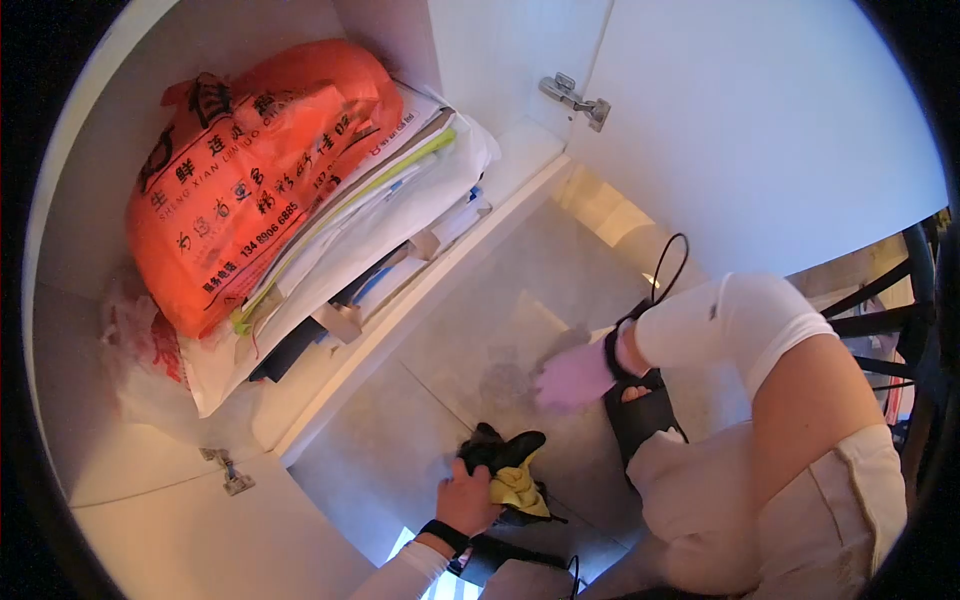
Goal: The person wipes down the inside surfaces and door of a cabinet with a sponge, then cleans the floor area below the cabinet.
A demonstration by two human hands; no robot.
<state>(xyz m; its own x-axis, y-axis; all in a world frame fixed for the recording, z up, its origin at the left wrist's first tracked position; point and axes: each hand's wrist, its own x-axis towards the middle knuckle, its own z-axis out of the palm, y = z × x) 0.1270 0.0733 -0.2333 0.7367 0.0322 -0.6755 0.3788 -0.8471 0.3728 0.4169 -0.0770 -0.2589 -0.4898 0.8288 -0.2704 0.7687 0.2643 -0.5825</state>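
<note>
My left hand (pixel 467 502), with a black band at its wrist, is low over the floor. Its fingers close on a crumpled black-and-yellow bundle (pixel 518 488) that has finger-like black lobes, much like a pair of gloves. My right hand (pixel 578 375) reaches in from the right over the floor tiles, under a white sleeve and a black wrist strap. It looks lilac and blurred; whether it wears a glove is unclear. Its fingers point left, stretched out, and nothing shows in them. A faint grey patch lies just beyond the fingertips.
An orange plastic bag (pixel 265 185) lies on stacked papers (pixel 400 205) inside a white cabinet (pixel 500 225). Its doors stand open: one at right (pixel 740 130), one lower left (pixel 225 540). My black slipper (pixel 640 425) is beside my right hand. Dark chair legs (pixel 915 290) stand at far right.
</note>
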